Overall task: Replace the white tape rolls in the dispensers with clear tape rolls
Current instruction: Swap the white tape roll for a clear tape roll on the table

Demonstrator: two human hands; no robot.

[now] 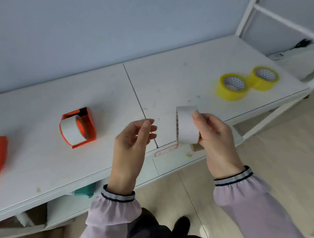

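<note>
- My right hand grips a white tape roll above the table edge.
- My left hand is loosely curled, holding nothing.
- I would put it aside, away from the yellowish clear rolls.

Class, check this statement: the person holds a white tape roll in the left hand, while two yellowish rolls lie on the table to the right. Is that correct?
One detail is wrong. The head view shows the white tape roll held in the right hand, not the left hand, which holds nothing. The two yellowish rolls do lie on the table to the right.
</note>
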